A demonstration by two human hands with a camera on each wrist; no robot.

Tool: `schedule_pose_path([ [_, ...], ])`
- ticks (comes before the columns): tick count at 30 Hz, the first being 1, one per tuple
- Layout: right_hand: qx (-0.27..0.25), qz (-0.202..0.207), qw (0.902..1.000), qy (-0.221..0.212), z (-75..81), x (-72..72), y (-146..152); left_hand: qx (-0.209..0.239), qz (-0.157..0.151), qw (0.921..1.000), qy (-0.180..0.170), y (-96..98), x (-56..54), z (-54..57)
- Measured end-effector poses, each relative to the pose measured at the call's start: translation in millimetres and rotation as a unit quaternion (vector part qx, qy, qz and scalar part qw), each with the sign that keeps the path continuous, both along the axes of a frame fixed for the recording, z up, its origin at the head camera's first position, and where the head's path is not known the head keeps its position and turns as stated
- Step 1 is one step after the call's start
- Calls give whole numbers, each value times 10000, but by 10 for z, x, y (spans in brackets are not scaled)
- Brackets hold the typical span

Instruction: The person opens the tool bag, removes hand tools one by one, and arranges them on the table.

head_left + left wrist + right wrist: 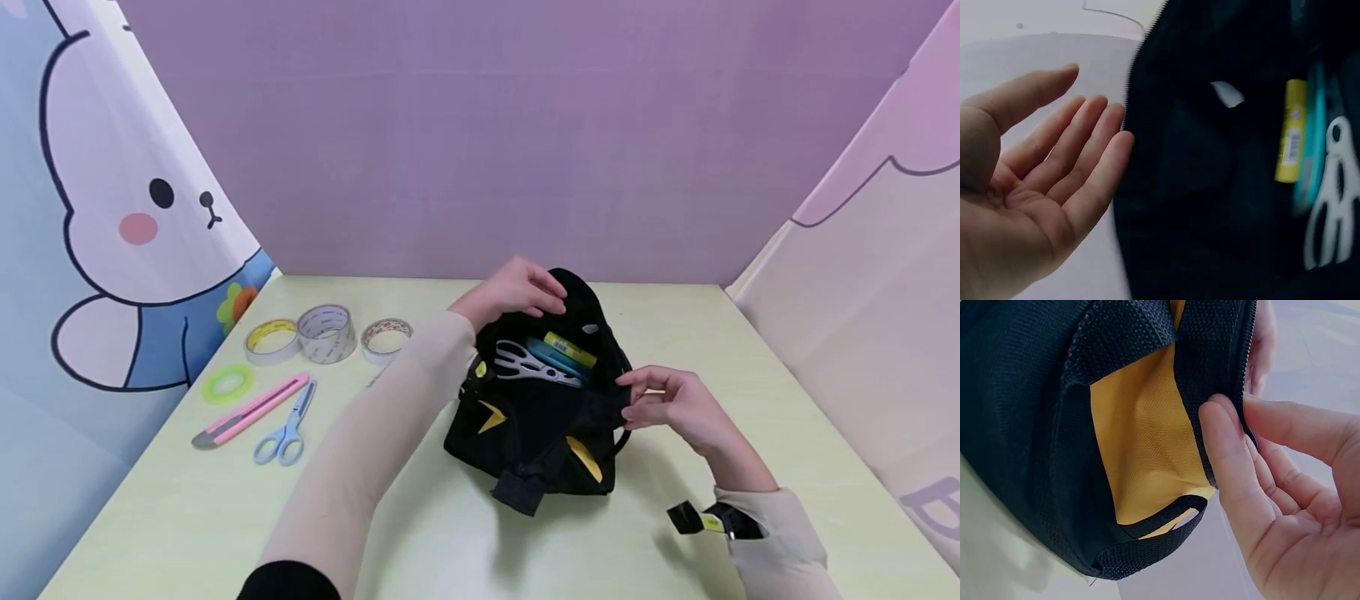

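Note:
A small black backpack (pixel 555 408) with yellow patches lies unzipped on the table. Inside it sit white looped handles (pixel 1337 187), like those of scissors, a teal long thing (pixel 1314 134) and a yellow tube (pixel 1293 128) with a barcode label. At the bag's raised top flap is my left hand (pixel 517 292); in the left wrist view its fingers (pixel 1094 162) are extended beside the zipper edge, holding nothing. My right hand (pixel 671 404) pinches the zippered side edge between thumb and fingers. Past that edge, the right wrist view shows the yellow lining (pixel 1147 431) of a side part.
On the left of the table lie a yellow-cored tape roll (pixel 272 342), a wide clear tape roll (pixel 327 333), another tape roll (pixel 386 340), a green ring (pixel 228 384), a pink utility knife (pixel 251 410) and blue scissors (pixel 288 429). A purple wall (pixel 495 150) stands behind.

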State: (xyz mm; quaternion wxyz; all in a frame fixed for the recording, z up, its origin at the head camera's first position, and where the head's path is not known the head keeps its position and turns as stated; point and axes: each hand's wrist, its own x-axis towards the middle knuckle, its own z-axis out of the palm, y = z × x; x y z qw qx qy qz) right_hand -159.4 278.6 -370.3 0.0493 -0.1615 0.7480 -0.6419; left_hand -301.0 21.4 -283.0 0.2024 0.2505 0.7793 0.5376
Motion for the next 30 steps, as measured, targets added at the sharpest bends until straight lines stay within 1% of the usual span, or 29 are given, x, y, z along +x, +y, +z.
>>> schedule_pose_path([
  [3, 62, -26, 10000, -25, 8, -1, 1, -320, -210, 9991, -158, 86, -81, -122],
  [5, 82, -32, 10000, -35, 12, -2, 3, -529, -303, 9981, -132, 130, -126, -213],
  [6, 85, -32, 10000, -39, 13, -2, 3, -654, -326, 9973, -29, 152, -149, -267],
  [8, 85, -30, 10000, -41, 14, -1, 5, -1005, -410, 9934, 362, 193, -179, -383],
  [11, 58, -21, 10000, -36, 10, 0, 5, -1513, -536, 9830, 891, 247, -202, -567],
  [14, 22, 11, 10000, -28, 5, -2, 1, -1896, -676, 9727, 1158, 279, -206, -716],
  [17, -4, 30, 10000, -24, -3, -1, 2, -2039, -731, 9684, 1241, 307, -234, -840],
  [19, -14, 29, 10000, -24, -8, 3, 4, -2063, -754, 9670, 1290, 321, -259, -912],
  [24, 5, 27, 10000, -50, -19, 13, 8, -2092, -745, 9679, 1174, 330, -281, -1075],
  [26, 22, 27, 10000, -55, -17, 14, 10, -2118, -719, 9676, 1169, 339, -293, -1128],
  [30, 18, -5, 10000, -58, -4, 12, 16, -2136, -716, 9652, 1328, 374, -335, -1195],
])
